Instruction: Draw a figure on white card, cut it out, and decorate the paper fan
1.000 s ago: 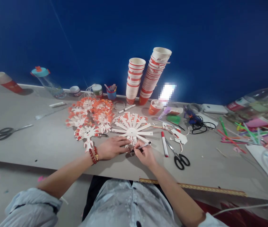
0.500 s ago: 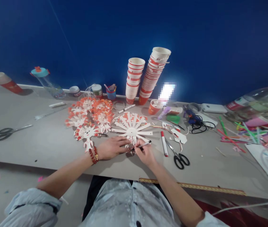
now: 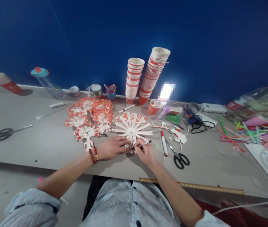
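A white paper cutout point(image 3: 131, 131) with strips fanning out from a round centre lies flat on the table. Dark curved lines show on its lower part. My right hand point(image 3: 145, 153) grips a marker pen point(image 3: 145, 143), its tip down at that lower part. Fingers stretched out flat, my left hand point(image 3: 112, 147) presses on the near left edge of the cutout. Left of it lies a finished-looking paper figure point(image 3: 87, 134) with a drawn face and orange-red tips. Beyond that sits a pile of similar orange and white cutouts point(image 3: 102, 110).
Scissors point(image 3: 181, 160) and a red-capped marker point(image 3: 164, 143) lie right of my right hand. More scissors point(image 3: 6, 134) rest at the far left. Two tall stacks of paper cups point(image 3: 134, 78) stand against the blue wall. Coloured straws and plastic bottles point(image 3: 254, 97) crowd the right end.
My right hand and the pen have shifted very slightly at the lower part of the cutout. The left hand stays where it was.
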A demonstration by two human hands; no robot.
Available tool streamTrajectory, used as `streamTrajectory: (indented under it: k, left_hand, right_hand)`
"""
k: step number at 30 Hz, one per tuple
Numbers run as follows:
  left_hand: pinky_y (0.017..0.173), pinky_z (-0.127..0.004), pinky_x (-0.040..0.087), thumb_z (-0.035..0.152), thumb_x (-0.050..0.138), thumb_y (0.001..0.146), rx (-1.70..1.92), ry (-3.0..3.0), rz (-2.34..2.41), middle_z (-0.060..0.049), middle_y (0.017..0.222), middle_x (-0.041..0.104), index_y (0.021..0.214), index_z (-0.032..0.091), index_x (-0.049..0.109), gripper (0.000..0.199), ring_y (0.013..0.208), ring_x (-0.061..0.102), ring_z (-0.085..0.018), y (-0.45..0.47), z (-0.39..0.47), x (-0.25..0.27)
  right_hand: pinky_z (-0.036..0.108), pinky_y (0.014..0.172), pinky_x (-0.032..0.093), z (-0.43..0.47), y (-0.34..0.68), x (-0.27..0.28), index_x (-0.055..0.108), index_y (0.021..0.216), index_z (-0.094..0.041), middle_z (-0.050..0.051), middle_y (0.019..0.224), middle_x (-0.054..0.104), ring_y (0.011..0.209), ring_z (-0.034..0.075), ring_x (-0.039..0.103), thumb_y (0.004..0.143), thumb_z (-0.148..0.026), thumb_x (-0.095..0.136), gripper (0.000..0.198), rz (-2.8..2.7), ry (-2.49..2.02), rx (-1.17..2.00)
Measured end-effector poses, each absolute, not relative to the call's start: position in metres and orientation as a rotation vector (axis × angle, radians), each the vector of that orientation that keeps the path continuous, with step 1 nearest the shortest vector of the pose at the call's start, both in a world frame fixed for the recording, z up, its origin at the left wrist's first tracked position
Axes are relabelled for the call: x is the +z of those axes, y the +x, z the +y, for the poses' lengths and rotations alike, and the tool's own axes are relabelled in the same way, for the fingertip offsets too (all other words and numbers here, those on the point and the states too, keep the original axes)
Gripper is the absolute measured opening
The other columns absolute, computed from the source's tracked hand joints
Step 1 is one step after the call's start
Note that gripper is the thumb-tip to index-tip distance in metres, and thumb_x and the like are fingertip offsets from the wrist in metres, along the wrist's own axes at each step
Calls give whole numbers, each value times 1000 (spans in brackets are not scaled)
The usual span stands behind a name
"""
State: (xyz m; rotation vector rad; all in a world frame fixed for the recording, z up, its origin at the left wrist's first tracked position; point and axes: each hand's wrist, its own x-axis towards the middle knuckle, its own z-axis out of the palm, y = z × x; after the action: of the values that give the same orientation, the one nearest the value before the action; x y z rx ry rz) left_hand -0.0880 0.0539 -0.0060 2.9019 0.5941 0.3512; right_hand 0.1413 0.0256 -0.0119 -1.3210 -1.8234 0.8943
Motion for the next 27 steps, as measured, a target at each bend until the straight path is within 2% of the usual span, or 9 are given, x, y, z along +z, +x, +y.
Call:
streamTrajectory:
  k: [9, 27]
  left_hand:
    - [110, -42, 39, 22, 47, 98, 349, 2931, 604, -10, 139, 56, 126, 23, 61, 31, 131, 48, -27, -88, 53, -5]
    - [109, -42, 40, 23, 48, 98, 322, 2939, 648, -8, 142, 53, 126, 25, 61, 31, 133, 45, -27, -87, 51, -7]
  right_hand:
    - [22, 45, 28, 24, 143, -16, 48, 69, -22, -6, 54, 44, 46, 12, 39, 79, -19, 49, 10, -1814, -1305, 903]
    - [23, 46, 27, 24, 143, -9, 48, 67, -22, -5, 55, 43, 48, 12, 39, 77, -19, 47, 10, -1779, -1251, 936]
